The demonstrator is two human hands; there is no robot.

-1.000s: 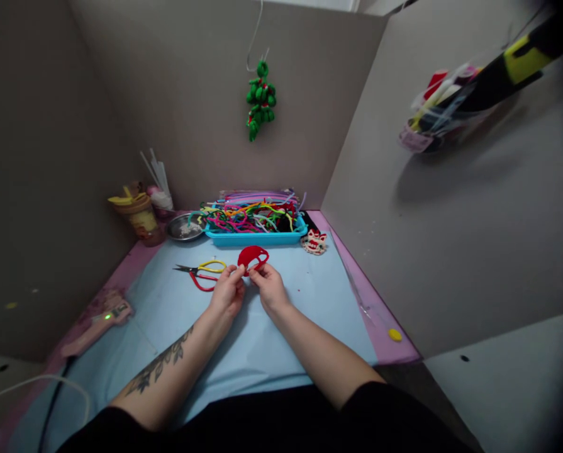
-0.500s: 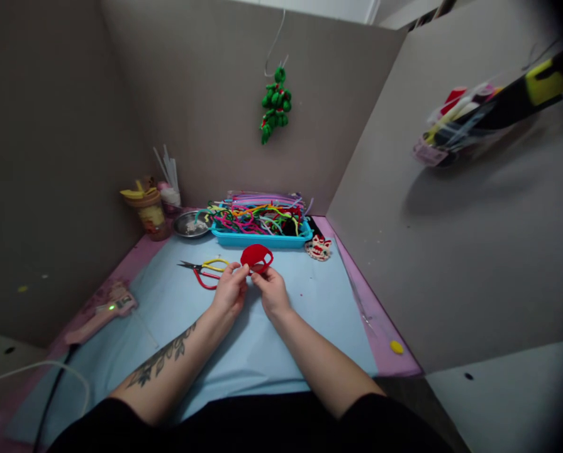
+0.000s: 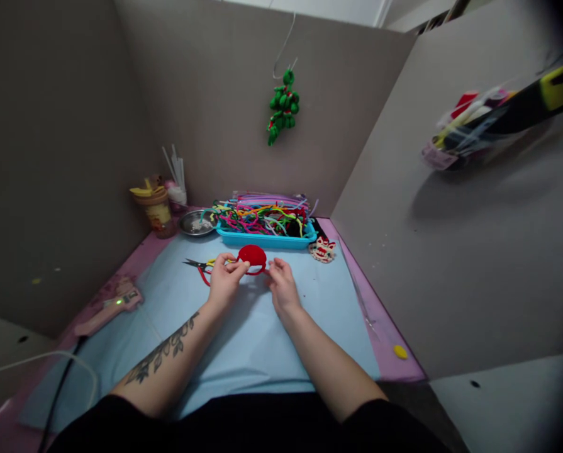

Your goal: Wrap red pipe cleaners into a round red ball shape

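Note:
A red fuzzy piece (image 3: 251, 255), seemingly made of pipe cleaner, is held above the blue cloth. It has a solid rounded top and a thin loop below with a gap between them. My left hand (image 3: 225, 278) pinches its left lower edge between thumb and fingers. At the loop's right end, my right hand (image 3: 284, 284) has its fingers bent around what looks like a red tip; the contact is small and partly hidden. Scissors (image 3: 197, 264) with yellow and red handles lie behind my left hand, which covers part of them.
A blue tray (image 3: 267, 240) of colourful pipe cleaners stands at the back, beside a metal bowl (image 3: 197, 224) and a cup (image 3: 156, 211). A pink glue gun (image 3: 109, 313) lies left. A red-and-white ornament (image 3: 323, 250), tweezers (image 3: 363, 302) and yellow disc (image 3: 401, 352) are right.
My right hand has moved right, away from my left hand, to the end of the red piece. The red piece has turned and its solid top faces me more. The camera view has shifted slightly.

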